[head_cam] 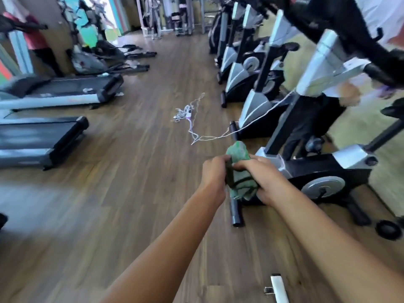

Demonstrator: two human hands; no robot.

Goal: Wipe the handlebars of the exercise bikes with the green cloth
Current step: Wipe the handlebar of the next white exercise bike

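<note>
Both my hands hold the green cloth (239,171) out in front of me above the wooden floor. My left hand (215,174) grips its left edge, and my right hand (265,179) curls round its right side and lower end. The cloth is bunched, with a dark band along one side. A row of black and silver exercise bikes (317,169) runs along the right. The black handlebar (369,49) of the nearest bike crosses the upper right, well above and to the right of my hands. The view is blurred.
Treadmills (50,136) stand on the left. A tangle of white cable (190,119) lies on the floor ahead and runs to the bikes. A black foot bar (236,212) of the nearest bike lies just below my hands. A person stands far left.
</note>
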